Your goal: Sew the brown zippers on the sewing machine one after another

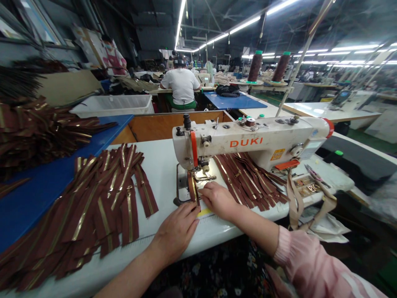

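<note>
A brown zipper (pixel 192 188) with gold teeth runs lengthwise under the presser foot of a white sewing machine (pixel 248 138). My left hand (pixel 178 227) is closed at the zipper's near end, its fingertips pressing the tape onto the table edge. From the right, my right hand (pixel 218 200) pinches the same zipper just in front of the needle plate (pixel 182 184). The fingers cover part of the tape. A loose pile of brown zippers (pixel 89 207) spreads over the table to the left, and more zippers (pixel 248 182) lie in a row under the machine arm.
Farther left, a large heap of brown zippers (pixel 40 128) sits on a blue board (pixel 58 194). On the right are a small parts tray (pixel 305 184), scissors (pixel 314 174) and a hanging beige strap (pixel 294 203). Beyond the table, a person (pixel 180 85) sits near a white bin (pixel 114 104).
</note>
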The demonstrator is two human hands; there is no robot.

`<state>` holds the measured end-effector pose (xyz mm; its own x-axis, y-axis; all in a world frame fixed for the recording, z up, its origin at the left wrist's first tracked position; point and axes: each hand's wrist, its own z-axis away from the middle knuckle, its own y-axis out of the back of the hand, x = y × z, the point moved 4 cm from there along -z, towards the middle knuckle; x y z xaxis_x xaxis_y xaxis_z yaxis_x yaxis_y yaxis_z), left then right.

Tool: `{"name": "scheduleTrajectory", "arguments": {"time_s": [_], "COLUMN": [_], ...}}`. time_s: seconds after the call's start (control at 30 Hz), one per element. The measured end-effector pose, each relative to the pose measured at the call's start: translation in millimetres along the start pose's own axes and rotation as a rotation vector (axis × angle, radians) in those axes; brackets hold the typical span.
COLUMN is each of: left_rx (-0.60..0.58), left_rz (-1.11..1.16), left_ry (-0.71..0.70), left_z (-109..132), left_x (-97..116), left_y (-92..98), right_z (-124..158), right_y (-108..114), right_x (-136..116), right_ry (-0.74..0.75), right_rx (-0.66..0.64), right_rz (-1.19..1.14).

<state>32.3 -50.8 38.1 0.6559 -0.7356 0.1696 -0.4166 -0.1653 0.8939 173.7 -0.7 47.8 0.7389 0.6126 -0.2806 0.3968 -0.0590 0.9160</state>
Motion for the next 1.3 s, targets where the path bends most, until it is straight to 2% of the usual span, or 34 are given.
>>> {"name": "scheduleTrajectory", "arguments": {"time_s": [0.13, 0.33, 0.8, 1.13, 1.3], "left_rx": [-0.006, -0.014, -0.002, -0.027, 0.008], "left_rz": [-0.005, -0.001, 0.007, -0.006, -0.018], "left_ry": [0.001, 0.004, -0.008, -0.008, -0.011], "left_z": [0, 1, 1, -3, -2], "left_x": [0, -1, -1, 1, 1], "left_y": [-0.1, -0.9, -0.8, 3.0, 2.0], "right_z": [-14, -13, -5, -4, -4], "right_y": [-9, -16, -13, -13, -13], "right_x": [0, 1, -4, -8, -9], "right_ry": [0.015, 0.04, 0.046, 0.07, 0.089], "right_rx": [0.026, 0.033, -0.005, -0.012, -0.009], "right_rz": [0.063, 0.113, 0.052, 0.131, 0.156]}}
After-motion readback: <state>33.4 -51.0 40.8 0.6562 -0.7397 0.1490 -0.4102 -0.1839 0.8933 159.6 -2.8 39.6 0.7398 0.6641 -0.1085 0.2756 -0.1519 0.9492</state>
